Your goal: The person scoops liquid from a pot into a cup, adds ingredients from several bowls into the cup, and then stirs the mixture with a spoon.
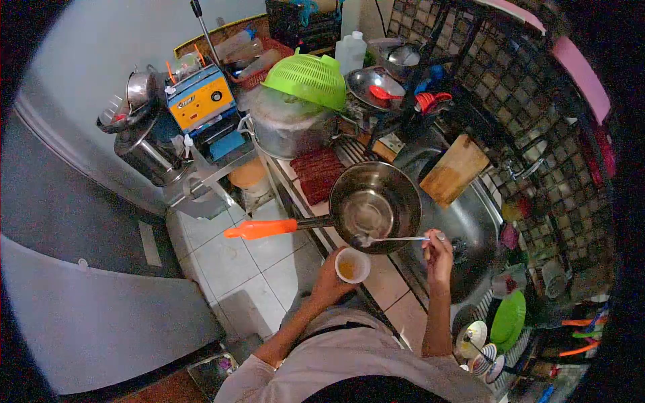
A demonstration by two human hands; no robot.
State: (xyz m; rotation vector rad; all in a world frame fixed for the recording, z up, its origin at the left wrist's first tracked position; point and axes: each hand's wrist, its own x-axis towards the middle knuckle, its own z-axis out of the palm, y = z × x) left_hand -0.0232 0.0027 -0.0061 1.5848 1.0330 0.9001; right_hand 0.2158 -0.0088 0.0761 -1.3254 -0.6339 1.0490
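My left hand (328, 283) is wrapped round a small white cup (363, 262) with some yellow-orange contents at its bottom. In my right hand (439, 257) is a metal spoon (400, 239), its bowl over the near rim of a deep frying pan (340, 191). A little clear liquid seems to lie in the pan, though glare makes this hard to tell. The pan's orange handle (265, 228) points left over the counter edge. The cup is just below the spoon's bowl, apart from the pan.
The sink (470, 221) has a wooden cutting board (457, 169) across it. Behind the pan are a dark red cloth (319, 176) and a large pot (289, 131) topped by a green colander (306, 77). Dishes and a green plate (508, 319) stand at right.
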